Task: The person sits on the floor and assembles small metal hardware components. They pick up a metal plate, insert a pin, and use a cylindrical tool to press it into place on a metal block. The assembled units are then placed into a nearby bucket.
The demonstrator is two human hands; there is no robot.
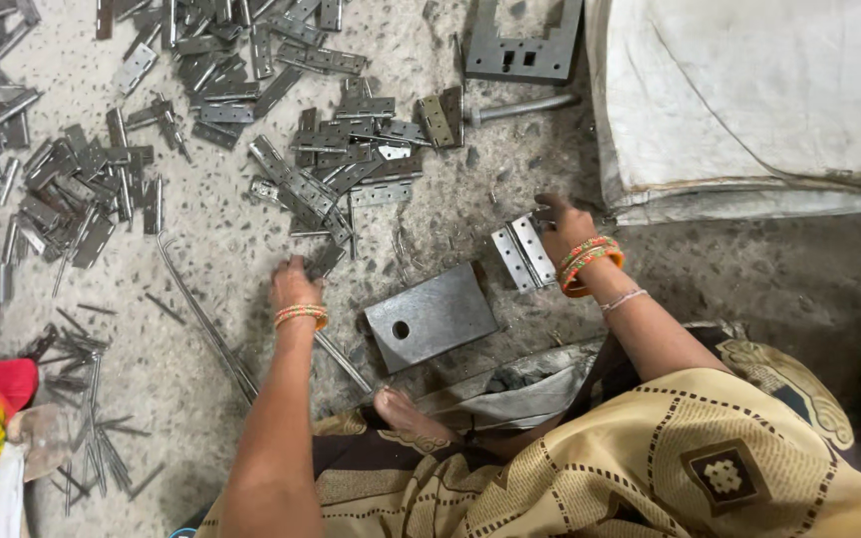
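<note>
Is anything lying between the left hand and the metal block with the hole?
Mostly bare floor. The left hand rests on a dark hinge piece at the pile's edge; the metal block lies to its right. Only a thin rod lies on the floor between them, lower down.

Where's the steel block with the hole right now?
Head view: the steel block lies flat on the floor between the left hand and right hand, just below-left of the open hinge.

Speckled stone floor carries scattered metal hinges, thin pins and a holed steel block.
</note>
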